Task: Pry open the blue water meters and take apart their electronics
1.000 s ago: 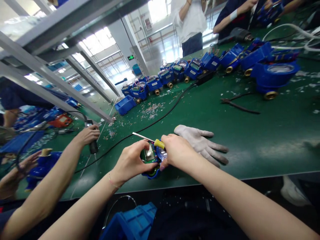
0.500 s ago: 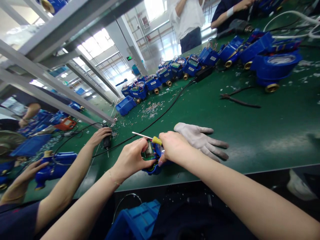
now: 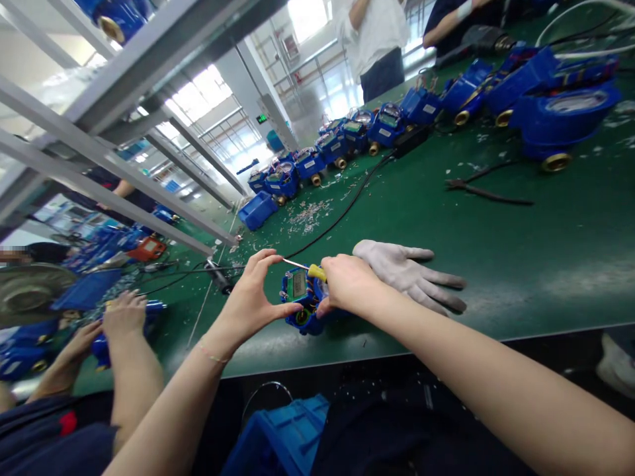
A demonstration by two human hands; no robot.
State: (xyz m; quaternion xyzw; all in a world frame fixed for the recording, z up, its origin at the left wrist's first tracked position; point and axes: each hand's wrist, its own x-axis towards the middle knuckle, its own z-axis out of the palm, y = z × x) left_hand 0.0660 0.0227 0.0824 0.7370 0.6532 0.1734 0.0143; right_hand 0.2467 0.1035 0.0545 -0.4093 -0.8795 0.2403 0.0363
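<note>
A blue water meter with an exposed green circuit board and a small grey display lies on the green bench in front of me. My right hand is closed on a screwdriver with a yellow handle and rests against the meter's right side. The metal shaft points left across the meter's top. My left hand is at the meter's left, thumb and index finger spread wide. Its thumb is at the lower corner of the board, and its index fingertip is by the screwdriver's tip.
A grey-white glove lies just right of the meter. Pliers lie farther right. A row of blue meters lines the back, near a blue bin. A black cable crosses the bench. At left, a co-worker's hands hold another meter.
My left hand has opened and drawn back from the board, uncovering the display. My right hand keeps the screwdriver. The co-worker's hand has left the black power tool and moved to their own meter.
</note>
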